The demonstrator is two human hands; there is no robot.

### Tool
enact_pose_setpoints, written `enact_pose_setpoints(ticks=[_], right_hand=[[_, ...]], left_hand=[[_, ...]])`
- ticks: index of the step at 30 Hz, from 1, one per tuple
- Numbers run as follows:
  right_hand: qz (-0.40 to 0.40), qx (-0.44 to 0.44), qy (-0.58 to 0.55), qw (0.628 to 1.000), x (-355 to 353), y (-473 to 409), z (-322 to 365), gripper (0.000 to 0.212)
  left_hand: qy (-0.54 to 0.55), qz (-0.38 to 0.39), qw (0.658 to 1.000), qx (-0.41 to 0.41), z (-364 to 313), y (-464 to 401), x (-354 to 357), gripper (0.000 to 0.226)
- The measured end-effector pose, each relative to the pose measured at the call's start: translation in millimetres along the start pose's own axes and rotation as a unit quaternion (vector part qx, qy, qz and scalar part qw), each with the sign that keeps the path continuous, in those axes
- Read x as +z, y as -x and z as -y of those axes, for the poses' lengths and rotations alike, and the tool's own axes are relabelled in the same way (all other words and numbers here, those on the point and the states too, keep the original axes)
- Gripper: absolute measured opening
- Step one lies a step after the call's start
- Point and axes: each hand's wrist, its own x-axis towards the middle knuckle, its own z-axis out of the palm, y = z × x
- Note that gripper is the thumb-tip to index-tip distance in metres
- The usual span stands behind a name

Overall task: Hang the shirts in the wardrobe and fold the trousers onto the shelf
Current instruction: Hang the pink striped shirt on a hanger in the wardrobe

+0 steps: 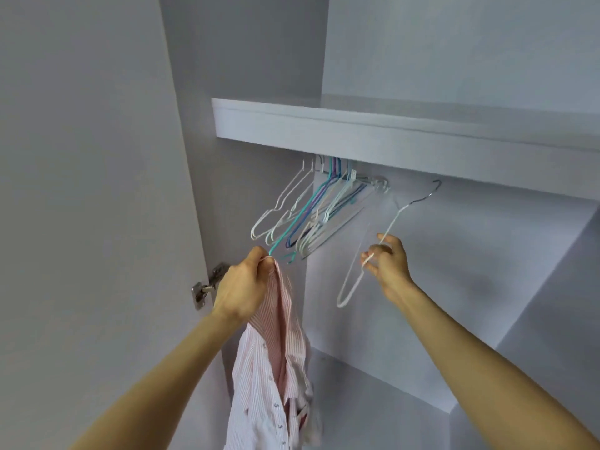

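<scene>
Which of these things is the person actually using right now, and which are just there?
In use: pink striped shirt, gripped by left hand; white hanger, held by right hand.

Just there: bunch of spare hangers on the rail, shelf, door hinge.

The shirt (272,368) is thin striped cloth, creased. The white hanger (363,258) looks like coated wire with a bare metal hook. The shelf (389,138) is smooth matt laminate; the hinge (207,285) is shiny metal.
</scene>
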Motion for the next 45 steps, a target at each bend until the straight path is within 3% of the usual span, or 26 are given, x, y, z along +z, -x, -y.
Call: enact_pose_setpoints(ticks=[3,6,9,14,16,19,22,25,28,33,38,41,43,45], right_hand=[[0.021,0.056,0.007,0.998,-30.9,60.4,-35.6,0.031],[0.054,0.014,0.115,0.992,-70.6,120.8,-70.9,0.028],[0.030,-0.005,0.134,0.991,-102.5,159.3,-86.9,0.022],[-0.084,-0.034,0.164,0.982,-124.1,173.9,-93.4,0.020],[-0.076,-0.059,0.199,0.975,-130.6,180.8,-96.5,0.014],[-0.045,-0.047,0.180,0.982,-132.3,184.3,-96.4,0.027],[-0.061,0.030,0.116,0.991,-133.4,176.6,-94.9,0.044],[-0.019,0.062,0.157,0.985,-131.0,172.1,-97.2,0.049],[0.034,0.040,0.263,0.963,-118.1,170.9,-98.9,0.052],[0.052,0.004,0.459,0.887,-86.1,172.1,-91.0,0.051],[0.018,-0.059,0.489,0.870,-62.6,165.7,-76.7,0.052],[0.015,-0.101,0.541,0.835,-62.2,160.6,-67.6,0.050],[0.005,-0.117,0.535,0.837,-64.7,155.3,-64.1,0.051],[0.014,-0.099,0.478,0.873,-60.4,153.4,-62.1,0.053]], left_hand=[[0.035,0.026,0.998,-0.038,5.6,21.2,7.0,0.024],[-0.037,0.052,0.998,-0.011,13.9,41.1,18.0,0.026],[-0.085,0.070,0.994,-0.001,17.0,64.6,28.5,0.026],[0.151,0.115,0.971,-0.148,14.4,95.9,44.9,0.017],[0.179,0.114,0.963,-0.165,14.6,103.3,48.6,0.022],[0.137,0.119,0.972,-0.151,12.6,103.1,46.4,0.017],[0.062,0.106,0.981,-0.148,10.1,93.5,39.3,0.016],[0.072,0.090,0.978,-0.171,2.6,83.6,29.0,0.012],[0.078,0.071,0.981,-0.163,-8.2,76.9,20.3,0.003],[0.003,0.063,0.993,-0.096,-28.2,82.4,13.4,0.009],[-0.106,0.080,0.990,-0.038,-35.4,84.2,1.8,0.014],[-0.160,0.057,0.984,-0.044,-30.4,80.7,-7.0,0.017],[-0.137,0.052,0.987,-0.063,-28.6,79.9,-8.7,0.018],[-0.081,0.057,0.994,-0.054,-33.5,82.1,-3.9,0.016]])
